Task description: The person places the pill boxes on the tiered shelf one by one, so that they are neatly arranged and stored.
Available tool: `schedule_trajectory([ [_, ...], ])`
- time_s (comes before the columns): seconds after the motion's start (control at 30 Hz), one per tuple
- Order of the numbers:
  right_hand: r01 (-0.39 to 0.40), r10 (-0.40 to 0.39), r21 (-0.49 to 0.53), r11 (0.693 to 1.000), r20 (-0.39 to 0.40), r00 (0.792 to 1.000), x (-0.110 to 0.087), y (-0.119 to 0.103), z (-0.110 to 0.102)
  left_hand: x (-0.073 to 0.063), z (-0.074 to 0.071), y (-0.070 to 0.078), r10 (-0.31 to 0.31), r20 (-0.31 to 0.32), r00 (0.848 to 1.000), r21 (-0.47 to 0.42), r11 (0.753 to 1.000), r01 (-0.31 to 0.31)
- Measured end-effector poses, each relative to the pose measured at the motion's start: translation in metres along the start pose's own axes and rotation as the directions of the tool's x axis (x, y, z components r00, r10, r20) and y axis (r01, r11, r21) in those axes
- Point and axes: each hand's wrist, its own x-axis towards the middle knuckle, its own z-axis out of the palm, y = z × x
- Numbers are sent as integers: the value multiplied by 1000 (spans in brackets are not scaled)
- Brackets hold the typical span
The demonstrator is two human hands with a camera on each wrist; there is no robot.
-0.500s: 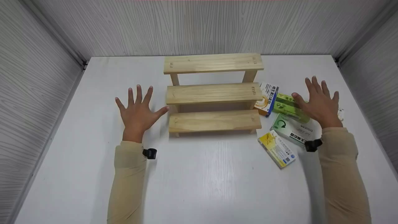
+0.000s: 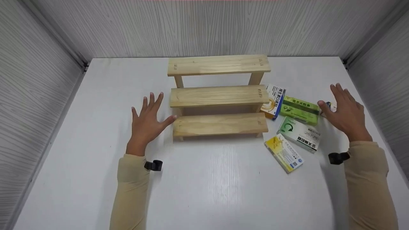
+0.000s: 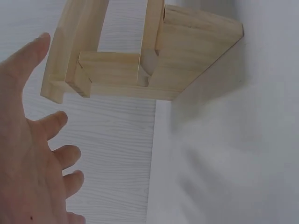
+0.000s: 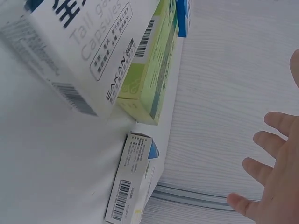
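Observation:
A three-tier wooden step rack (image 2: pixel 220 124) stands on the white table. Left of it, my left hand (image 2: pixel 146 124) hovers with spread fingers, the thumb tip overlapping the lowest tier's end in the head view. My right hand (image 2: pixel 346 116) is held above the table at the right, fingers extended and holding nothing. It partly covers a small white and blue box (image 2: pixel 333 107). Beside it lie a green medicine box (image 2: pixel 300 110), a white and green capsule box (image 2: pixel 299 134) and a yellow and white box (image 2: pixel 283 153). A blue, white and orange box (image 2: pixel 274 100) is partly hidden by the rack.
Grey wood-grain panels (image 2: pixel 204 28) enclose the table (image 2: pixel 204 191) at the back and both sides. Each wrist carries a small black camera, the left camera (image 2: pixel 154 165) and the right camera (image 2: pixel 338 157).
My right hand has moved right and toward me, uncovering more of the green and white boxes. My left hand has shifted slightly right and nearer. The boxes and rack stay put.

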Motion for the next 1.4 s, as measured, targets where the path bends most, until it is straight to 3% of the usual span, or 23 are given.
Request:
schedule_trajectory([
  [0.4,11,-27,214,977,73,997,-22,25,13,-17,32,1,106,-31,994,-178,978,-110],
  [0.5,-8,-20,210,978,129,991,-26,31,19,-22,39,0,124,-19,992,-248,961,-124],
  [0.7,-22,-19,179,984,226,974,-32,36,27,-26,50,-4,111,26,993,-367,926,-94],
  [0.97,-19,-23,136,991,298,954,-49,39,37,-24,56,-7,91,3,996,-367,927,-83],
  [1.17,-51,16,83,995,374,927,-58,41,41,-20,56,-7,62,4,998,-365,929,-56],
  [1.4,-74,50,50,996,378,924,-61,42,44,-15,56,-6,48,-13,999,-350,935,-49],
])
